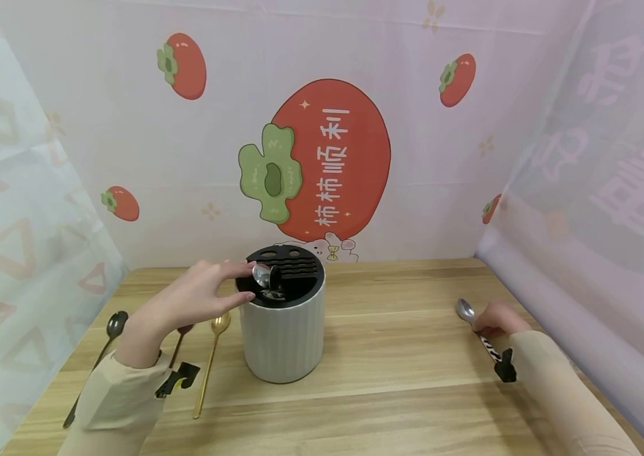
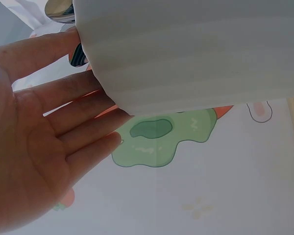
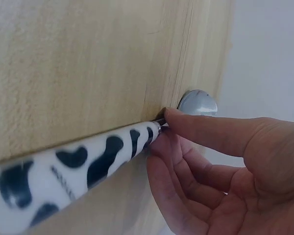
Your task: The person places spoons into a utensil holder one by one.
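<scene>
A white ribbed utensil holder (image 1: 283, 345) with a black slotted top stands mid-table. A shiny spoon bowl (image 1: 262, 275) pokes up from its open section. My left hand (image 1: 199, 294) is at the holder's left rim, thumb and fingers spread loosely beside that spoon bowl. In the left wrist view its fingers (image 2: 83, 115) lie extended against the holder's side. Over at the right, my right hand (image 1: 501, 318) pinches the neck of a metal spoon (image 3: 198, 103) between thumb and fingers. That spoon's white handle (image 3: 100, 161) has black cow spots and lies close along the tabletop.
Left of the holder lie a gold spoon (image 1: 220, 324), a dark red spoon (image 1: 185, 330) partly behind the left arm, and a black spoon (image 1: 117, 324). The wooden table (image 1: 390, 354) is bounded by a printed cloth backdrop (image 1: 430, 190) and cloth sides.
</scene>
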### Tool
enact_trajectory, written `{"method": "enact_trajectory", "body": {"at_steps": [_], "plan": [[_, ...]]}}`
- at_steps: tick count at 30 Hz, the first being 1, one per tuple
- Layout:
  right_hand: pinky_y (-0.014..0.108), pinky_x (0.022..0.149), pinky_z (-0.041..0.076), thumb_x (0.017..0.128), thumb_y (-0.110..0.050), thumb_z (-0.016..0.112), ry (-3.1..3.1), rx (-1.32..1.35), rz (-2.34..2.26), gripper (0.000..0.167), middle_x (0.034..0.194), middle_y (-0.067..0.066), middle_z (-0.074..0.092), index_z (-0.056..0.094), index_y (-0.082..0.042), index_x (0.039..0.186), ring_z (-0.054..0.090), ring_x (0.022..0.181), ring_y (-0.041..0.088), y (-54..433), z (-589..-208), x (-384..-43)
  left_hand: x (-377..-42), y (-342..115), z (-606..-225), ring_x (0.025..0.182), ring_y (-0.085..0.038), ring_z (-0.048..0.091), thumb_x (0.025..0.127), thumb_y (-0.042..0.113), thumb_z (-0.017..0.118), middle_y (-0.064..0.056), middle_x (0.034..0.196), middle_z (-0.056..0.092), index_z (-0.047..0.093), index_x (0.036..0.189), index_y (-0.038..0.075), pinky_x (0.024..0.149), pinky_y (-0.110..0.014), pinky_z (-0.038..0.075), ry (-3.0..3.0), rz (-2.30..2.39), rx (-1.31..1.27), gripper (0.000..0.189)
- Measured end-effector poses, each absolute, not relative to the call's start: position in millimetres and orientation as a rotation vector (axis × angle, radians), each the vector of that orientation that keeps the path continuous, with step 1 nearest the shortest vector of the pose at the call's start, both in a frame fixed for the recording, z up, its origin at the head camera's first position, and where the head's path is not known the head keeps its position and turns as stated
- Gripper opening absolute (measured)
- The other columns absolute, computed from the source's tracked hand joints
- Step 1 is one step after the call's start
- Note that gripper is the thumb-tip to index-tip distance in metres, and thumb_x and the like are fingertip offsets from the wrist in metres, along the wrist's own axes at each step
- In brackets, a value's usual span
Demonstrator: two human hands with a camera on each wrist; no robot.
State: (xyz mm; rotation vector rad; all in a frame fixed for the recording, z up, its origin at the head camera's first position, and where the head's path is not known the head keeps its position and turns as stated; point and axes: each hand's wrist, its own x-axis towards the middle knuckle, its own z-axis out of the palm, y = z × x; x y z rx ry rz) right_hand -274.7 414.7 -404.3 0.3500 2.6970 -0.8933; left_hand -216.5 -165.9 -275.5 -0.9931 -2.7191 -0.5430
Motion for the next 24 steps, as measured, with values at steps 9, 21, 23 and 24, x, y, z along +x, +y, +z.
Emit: {"method": "enact_trajectory", "body": {"at_steps": [9,21,23,24], "plan": [[0.027,0.059,0.056,0.075,-0.003,0.07,2.626,0.344,-1.005,0.016,0.06,0.003,0.067,0.063,0.011,0.079,0.063,0.057,0.009,417.7,-405.3,-272.5,-215.3,-165.0,-275.5,0.11,-0.026,0.062,0.089,0.03,0.066,-0.01,0.125,0.063,0.061,0.128,0.007,0.094,-0.046,0.048,-2.716,-0.536,-0.988,0.045],[0.024,0.06,0.055,0.079,-0.002,0.068,2.59,0.327,-1.059,0.014,0.06,0.0,0.065,0.062,0.011,0.081,0.062,0.057,0.007,416.6,-402.9,-271.6,-214.4,-166.3,-274.7,0.07,-0.004,0.06,0.09,0.033,0.064,-0.01,0.126,0.063,0.059,0.129,0.01,0.087,-0.041,0.05,-2.736,-0.553,-0.982,0.046],[0.025,0.061,0.056,0.079,-0.002,0.067,2.586,0.328,-1.06,0.015,0.061,0.0,0.065,0.062,0.011,0.081,0.062,0.058,0.008,415.9,-402.1,-271.4,-214.3,-166.2,-274.6,0.064,-0.002,0.057,0.09,0.032,0.065,-0.01,0.125,0.063,0.059,0.13,0.01,0.086,-0.039,0.05,-2.739,-0.559,-0.984,0.046],[0.025,0.061,0.056,0.08,-0.002,0.067,2.587,0.331,-1.055,0.015,0.061,0.0,0.065,0.061,0.011,0.081,0.062,0.058,0.008,415.5,-401.6,-271.3,-214.1,-166.3,-274.4,0.059,-0.002,0.056,0.09,0.032,0.064,-0.01,0.126,0.063,0.059,0.13,0.01,0.085,-0.039,0.05,-2.745,-0.564,-0.983,0.046]]}}
